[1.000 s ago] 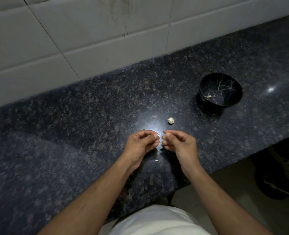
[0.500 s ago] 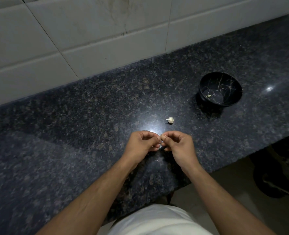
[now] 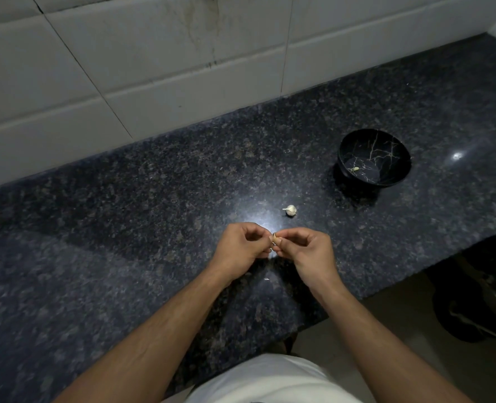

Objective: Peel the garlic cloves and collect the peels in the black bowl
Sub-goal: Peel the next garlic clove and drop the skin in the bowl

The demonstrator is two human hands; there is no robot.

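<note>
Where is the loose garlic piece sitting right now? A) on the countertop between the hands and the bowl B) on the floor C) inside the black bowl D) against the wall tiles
A: the garlic piece lies on the bare granite countertop, just beyond both hands and short of the black bowl.

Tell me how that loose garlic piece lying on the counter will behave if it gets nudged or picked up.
The garlic piece is small and rounded with a stem nub, so it would probably wobble or roll a little on the glossy counter. It looks light and easy to pinch. Its papery skin may flake off.
</note>
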